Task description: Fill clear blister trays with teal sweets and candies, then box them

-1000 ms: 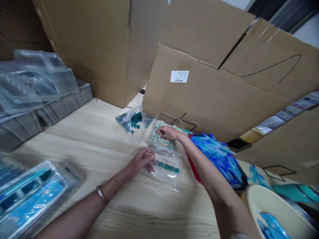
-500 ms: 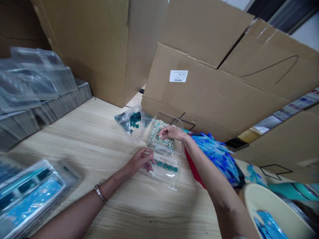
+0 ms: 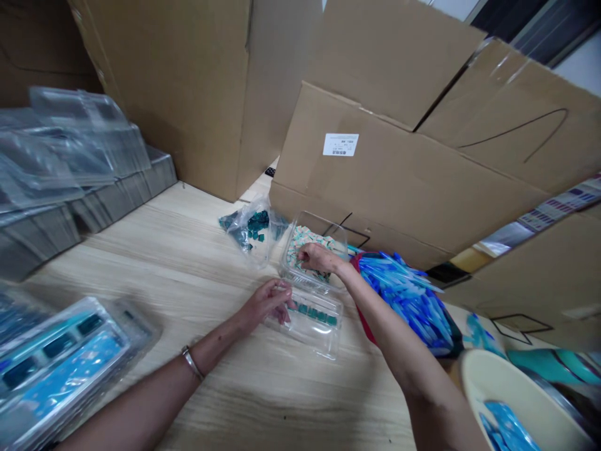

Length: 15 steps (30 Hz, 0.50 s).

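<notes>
My left hand pinched the left end of the tray, lengthwise left-to-right; my right hand reached into the farther box, fingers narrowed, grip unclear.

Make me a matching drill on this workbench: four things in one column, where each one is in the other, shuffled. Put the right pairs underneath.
1. Left hand
2. Right hand
3. Blue sticks
4. White label

A. On the upright cardboard
B. At the small pale pieces in a clear box
C. Heaped in a red-sided container
D. At the end of a clear tray with green squares

Pairs: 1-D, 2-B, 3-C, 4-A
</notes>
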Each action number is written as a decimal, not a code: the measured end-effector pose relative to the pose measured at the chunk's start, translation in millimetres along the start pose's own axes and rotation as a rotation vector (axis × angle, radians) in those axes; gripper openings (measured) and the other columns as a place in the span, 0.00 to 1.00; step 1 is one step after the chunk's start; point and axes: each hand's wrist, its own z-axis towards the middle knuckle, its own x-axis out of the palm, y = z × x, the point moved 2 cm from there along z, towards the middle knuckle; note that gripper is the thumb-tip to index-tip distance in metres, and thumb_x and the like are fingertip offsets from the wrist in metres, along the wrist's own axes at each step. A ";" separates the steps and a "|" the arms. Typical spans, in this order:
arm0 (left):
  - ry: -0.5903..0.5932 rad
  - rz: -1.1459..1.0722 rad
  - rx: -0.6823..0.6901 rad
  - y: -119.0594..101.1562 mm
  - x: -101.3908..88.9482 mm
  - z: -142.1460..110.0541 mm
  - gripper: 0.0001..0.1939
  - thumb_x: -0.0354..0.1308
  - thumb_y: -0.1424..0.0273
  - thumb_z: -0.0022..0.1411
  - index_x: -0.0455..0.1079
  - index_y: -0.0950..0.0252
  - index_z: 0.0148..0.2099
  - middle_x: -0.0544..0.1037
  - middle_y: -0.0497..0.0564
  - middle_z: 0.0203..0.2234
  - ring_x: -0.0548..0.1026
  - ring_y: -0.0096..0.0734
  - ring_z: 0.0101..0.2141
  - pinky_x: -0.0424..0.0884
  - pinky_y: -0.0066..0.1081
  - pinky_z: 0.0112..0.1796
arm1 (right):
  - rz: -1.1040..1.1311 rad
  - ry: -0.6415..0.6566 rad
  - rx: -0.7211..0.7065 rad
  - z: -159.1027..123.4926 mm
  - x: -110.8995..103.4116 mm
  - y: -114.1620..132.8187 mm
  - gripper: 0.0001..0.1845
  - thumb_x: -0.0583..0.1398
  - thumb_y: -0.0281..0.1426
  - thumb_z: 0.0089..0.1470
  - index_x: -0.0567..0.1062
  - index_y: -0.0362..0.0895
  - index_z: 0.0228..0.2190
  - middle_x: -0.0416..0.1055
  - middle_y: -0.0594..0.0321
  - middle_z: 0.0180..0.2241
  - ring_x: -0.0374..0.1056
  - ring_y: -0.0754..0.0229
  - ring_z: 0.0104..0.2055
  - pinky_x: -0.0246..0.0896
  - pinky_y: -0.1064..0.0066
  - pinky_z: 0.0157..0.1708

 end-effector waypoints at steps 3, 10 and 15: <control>0.016 -0.004 0.015 2.0 -1.1 0.7 0.20 0.58 0.57 0.55 0.60 0.65 0.42 0.76 0.51 0.28 0.73 0.27 0.19 0.69 0.28 0.21 | 0.116 -0.076 -0.003 -5.2 2.2 -8.6 0.10 0.61 0.24 0.41 0.75 0.40 0.31 0.68 0.67 0.26 0.60 0.67 0.27 0.53 0.78 0.27; 0.008 -0.001 0.019 1.7 -1.2 1.5 0.19 0.58 0.57 0.55 0.60 0.66 0.42 0.75 0.51 0.28 0.72 0.26 0.19 0.68 0.27 0.21 | 0.095 -0.171 -0.085 -8.0 10.1 -33.6 0.10 0.60 0.22 0.41 0.74 0.39 0.30 0.68 0.64 0.29 0.60 0.66 0.30 0.55 0.76 0.32; -0.004 -0.006 0.004 1.0 -0.4 0.8 0.20 0.58 0.57 0.55 0.60 0.66 0.41 0.75 0.51 0.28 0.72 0.26 0.18 0.68 0.27 0.21 | 0.124 -0.218 -0.120 -6.2 17.8 -32.1 0.11 0.60 0.22 0.40 0.75 0.39 0.31 0.69 0.63 0.31 0.61 0.66 0.30 0.56 0.76 0.33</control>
